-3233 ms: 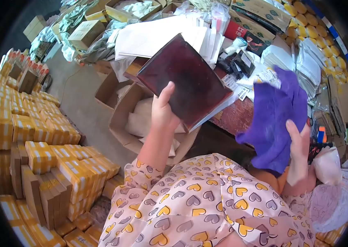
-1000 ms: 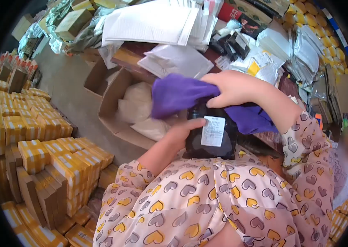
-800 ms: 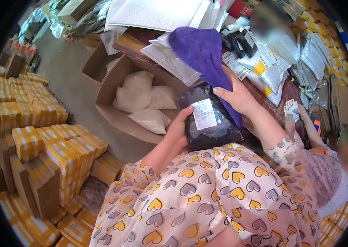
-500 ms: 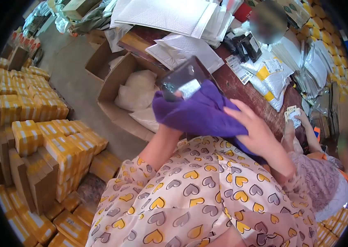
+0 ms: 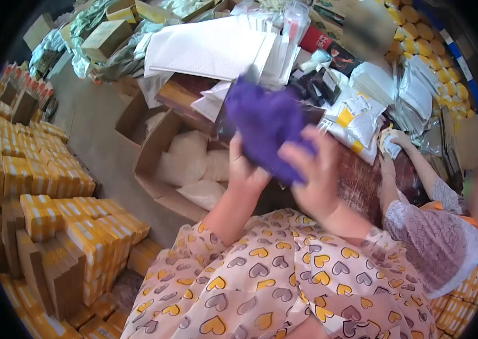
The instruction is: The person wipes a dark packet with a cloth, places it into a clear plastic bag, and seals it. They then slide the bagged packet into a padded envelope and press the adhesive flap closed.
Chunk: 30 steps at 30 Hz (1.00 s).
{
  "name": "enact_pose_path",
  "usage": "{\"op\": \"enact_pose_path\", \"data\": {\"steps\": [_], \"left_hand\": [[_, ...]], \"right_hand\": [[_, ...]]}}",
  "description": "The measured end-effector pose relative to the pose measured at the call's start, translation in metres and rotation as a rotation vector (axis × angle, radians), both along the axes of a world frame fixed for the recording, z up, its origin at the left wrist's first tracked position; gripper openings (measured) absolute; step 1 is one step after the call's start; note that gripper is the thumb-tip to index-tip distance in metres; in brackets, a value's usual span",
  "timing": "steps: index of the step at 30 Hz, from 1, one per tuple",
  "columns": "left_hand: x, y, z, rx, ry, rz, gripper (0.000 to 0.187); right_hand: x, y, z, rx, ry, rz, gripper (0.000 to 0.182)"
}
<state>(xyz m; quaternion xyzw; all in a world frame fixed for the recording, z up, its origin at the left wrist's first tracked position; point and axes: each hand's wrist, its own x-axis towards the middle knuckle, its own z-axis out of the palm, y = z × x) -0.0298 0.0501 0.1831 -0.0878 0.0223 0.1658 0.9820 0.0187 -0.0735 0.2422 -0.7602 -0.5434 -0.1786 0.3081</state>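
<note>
A purple cloth [image 5: 267,121], bunched and blurred by motion, is held up in front of me over the table edge. My left hand [image 5: 248,169] grips it from below on the left, thumb upward and the other fingers partly hidden. On the cloth's lower right side, my right hand [image 5: 315,175] has its curled fingers against the fabric; they are smeared by motion. Behind the cloth, part of a dark, shiny object [image 5: 223,129] shows; the rest is covered.
An open carton [image 5: 157,183] with pale packets stands left of the dark red table [image 5: 352,181]. White padded mailers [image 5: 205,48] and labelled parcels [image 5: 357,113] lie on the table. Yellow-taped boxes [image 5: 89,229] are stacked at left. A co-worker's hands [image 5: 388,150] hold a small paper item at right.
The purple cloth has risen and bunched up, now steeply upright. Both hands have turned with it, the right moving slightly left. The dark object's label is now hidden.
</note>
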Motion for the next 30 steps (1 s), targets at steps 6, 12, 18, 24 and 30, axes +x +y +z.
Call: {"op": "enact_pose_path", "data": {"steps": [6, 12, 18, 24, 30], "left_hand": [[-0.029, 0.030, -0.008, 0.122, -0.004, 0.127, 0.046], [-0.085, 0.053, -0.013, 0.118, 0.283, 0.226, 0.051], [-0.151, 0.083, -0.037, 0.411, 0.339, 0.407, 0.046], [-0.159, 0.070, -0.052, 0.413, 0.413, 0.326, 0.045], [-0.139, 0.049, -0.049, 0.236, 0.542, 0.387, 0.051]], "right_hand": [[-0.035, -0.002, -0.027, -0.175, 0.173, 0.478, 0.035], [-0.006, -0.016, -0.033, -0.671, 0.562, 0.332, 0.042], [0.063, -0.023, 0.038, -0.165, 1.172, -0.058, 0.055], [0.168, 0.015, 0.078, 0.235, 1.581, 0.057, 0.032], [0.255, 0.152, 0.092, 0.324, 1.624, 0.060, 0.029]]}}
